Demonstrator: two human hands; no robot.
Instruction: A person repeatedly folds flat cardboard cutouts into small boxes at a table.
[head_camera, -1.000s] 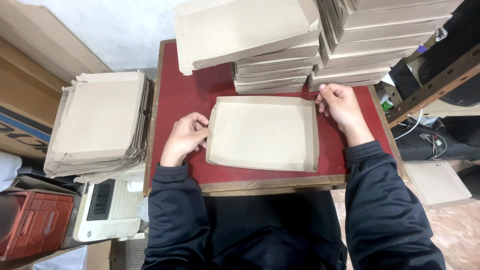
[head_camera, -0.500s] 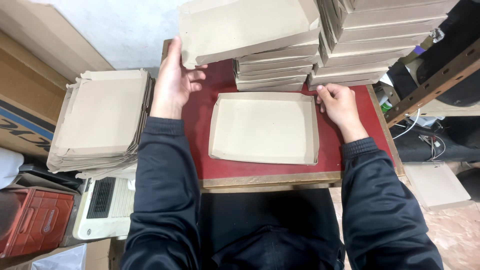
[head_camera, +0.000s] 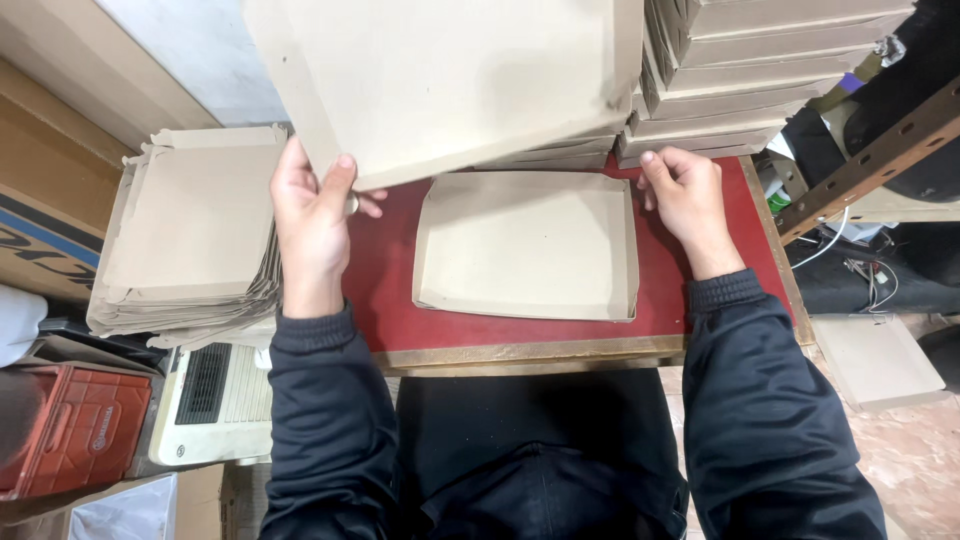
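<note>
The left hand (head_camera: 312, 215), left of centre in the frame, is clamped on the lower left corner of a folded cardboard lid (head_camera: 450, 80), thumb on its upper face and fingers tucked beneath. That lid is lifted and tilted, filling the upper middle of the frame and hiding part of what lies behind it. The right hand (head_camera: 688, 200), right of centre, rests with its fingers loosely curled and its fingertips touching the upper right corner of an open cardboard tray (head_camera: 527, 245); it grips nothing. The tray lies flat in the middle of the red-topped desk (head_camera: 385, 300), its shallow walls standing up on all four sides.

Behind the tray, along the top of the frame, stand stacks of finished boxes (head_camera: 770, 70), reaching to the upper right corner. At the left edge lies a pile of flat cardboard blanks (head_camera: 190, 240), just beside the desk. Below that pile sit a cream-coloured appliance (head_camera: 215, 400) and a red plastic crate (head_camera: 70, 430) in the lower left.
</note>
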